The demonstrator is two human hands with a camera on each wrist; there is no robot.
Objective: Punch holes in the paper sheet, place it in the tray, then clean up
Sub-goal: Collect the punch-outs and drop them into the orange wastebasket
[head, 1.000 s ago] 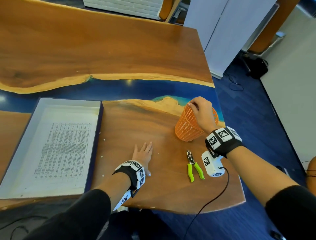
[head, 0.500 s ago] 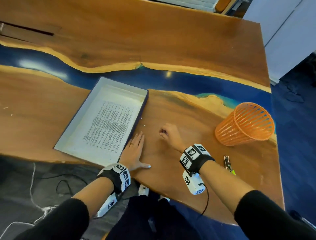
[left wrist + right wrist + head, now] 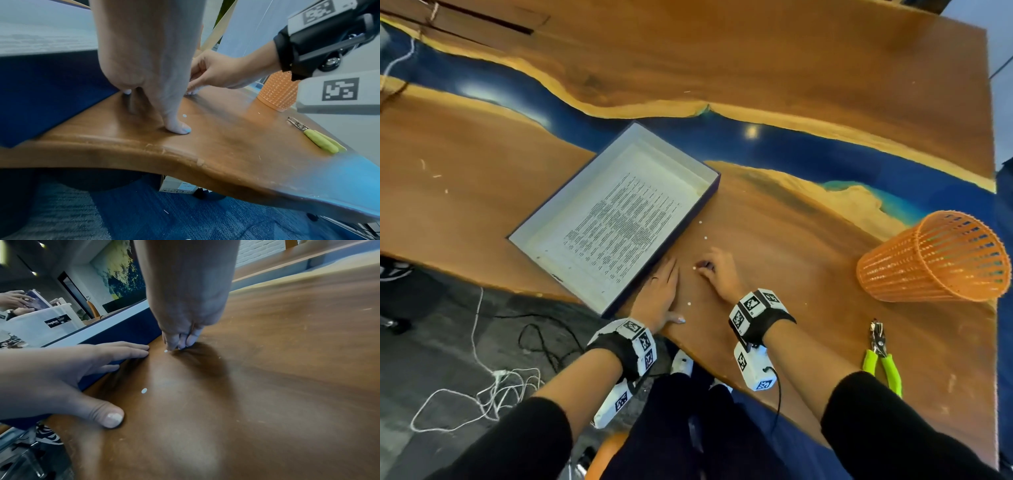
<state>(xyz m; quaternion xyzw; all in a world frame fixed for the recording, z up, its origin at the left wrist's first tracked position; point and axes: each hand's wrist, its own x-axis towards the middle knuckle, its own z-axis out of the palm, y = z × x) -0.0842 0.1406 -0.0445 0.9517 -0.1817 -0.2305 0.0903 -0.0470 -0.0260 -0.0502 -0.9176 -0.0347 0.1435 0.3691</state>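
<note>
The printed paper sheet [image 3: 625, 219] lies flat inside the white tray [image 3: 571, 202] with dark blue outer walls. My left hand [image 3: 661, 294] rests flat on the table, fingers straight along the tray's right wall [image 3: 131, 331], thumb spread out. My right hand [image 3: 710, 270] is just to its right, fingers curled and bunched with the tips [image 3: 179, 344] down on the wood. A small white paper dot [image 3: 165, 351] lies right at those tips; I cannot tell if they pinch anything. More dots [image 3: 688, 303] lie nearby. The green-handled hole punch [image 3: 880, 356] lies at the right.
An orange mesh basket [image 3: 935, 257] lies on its side at the right, near the table's edge. The table's curved front edge [image 3: 185, 155] runs just behind my wrists. Cables lie on the floor at the left.
My right hand has let go of the orange basket and come left to the table beside my left hand. The left hand has slid up against the tray wall. The view swung left.
</note>
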